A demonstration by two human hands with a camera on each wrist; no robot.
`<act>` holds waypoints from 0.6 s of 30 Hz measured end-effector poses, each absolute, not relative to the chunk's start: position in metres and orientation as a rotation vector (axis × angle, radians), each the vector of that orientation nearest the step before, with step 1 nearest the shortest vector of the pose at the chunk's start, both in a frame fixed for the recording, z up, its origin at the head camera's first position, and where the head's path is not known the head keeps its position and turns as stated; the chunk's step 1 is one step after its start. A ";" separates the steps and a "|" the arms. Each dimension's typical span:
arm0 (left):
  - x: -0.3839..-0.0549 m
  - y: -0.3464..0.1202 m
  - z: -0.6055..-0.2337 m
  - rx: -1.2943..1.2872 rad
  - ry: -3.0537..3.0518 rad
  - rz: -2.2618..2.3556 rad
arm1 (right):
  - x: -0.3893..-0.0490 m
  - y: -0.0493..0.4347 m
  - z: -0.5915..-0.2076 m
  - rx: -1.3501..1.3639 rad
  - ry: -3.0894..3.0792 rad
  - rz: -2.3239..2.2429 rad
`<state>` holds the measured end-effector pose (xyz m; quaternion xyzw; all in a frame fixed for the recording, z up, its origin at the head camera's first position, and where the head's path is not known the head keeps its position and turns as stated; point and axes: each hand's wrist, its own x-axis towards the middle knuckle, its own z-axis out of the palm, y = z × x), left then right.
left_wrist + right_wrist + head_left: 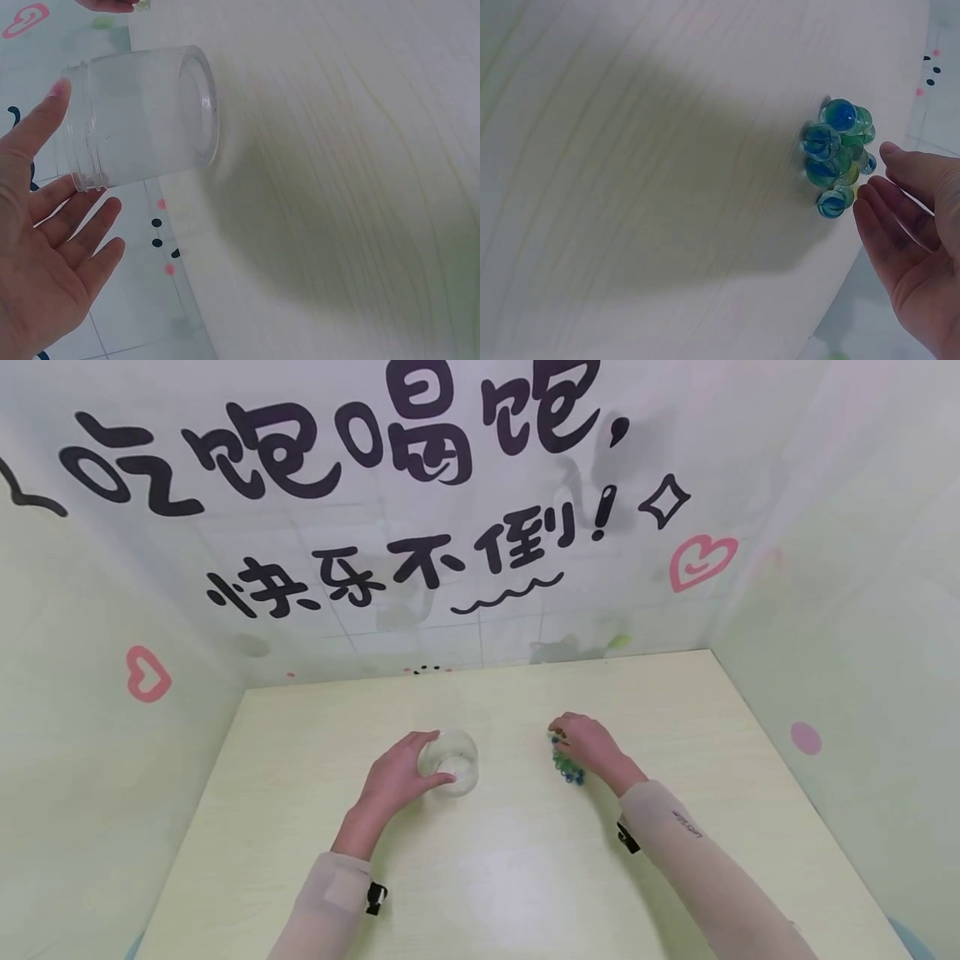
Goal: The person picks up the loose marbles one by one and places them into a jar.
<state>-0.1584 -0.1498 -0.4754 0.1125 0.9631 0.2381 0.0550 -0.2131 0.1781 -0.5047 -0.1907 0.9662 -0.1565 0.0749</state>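
Observation:
A clear, empty-looking jar [459,787] with a threaded rim stands upright on the table. My left hand [396,777] grips it near the rim, thumb on one side and fingers on the other; the left wrist view shows the jar [142,116] with the hand [52,262] at its mouth. To the right, several glass marbles [832,150] with blue, green and yellow swirls lie in a tight cluster. My right hand [592,747] is at that cluster. In the right wrist view its thumb and fingers [874,206] are apart beside the marbles, and I see none held between them.
The pale wood-grain table [495,877] runs back to a white printed curtain [480,543] with black lettering. Similar sheets [847,635] hang along both sides. A dark wrist strap piece [377,897] shows below the left sleeve.

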 end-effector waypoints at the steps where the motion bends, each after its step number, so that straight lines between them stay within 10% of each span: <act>1: -0.158 -0.150 -0.475 0.340 2.924 0.721 | -0.214 0.178 -0.505 -0.572 2.901 -0.472; 18: -0.157 -0.150 -0.474 0.352 2.927 0.712 | -0.218 0.178 -0.514 -0.550 2.923 -0.474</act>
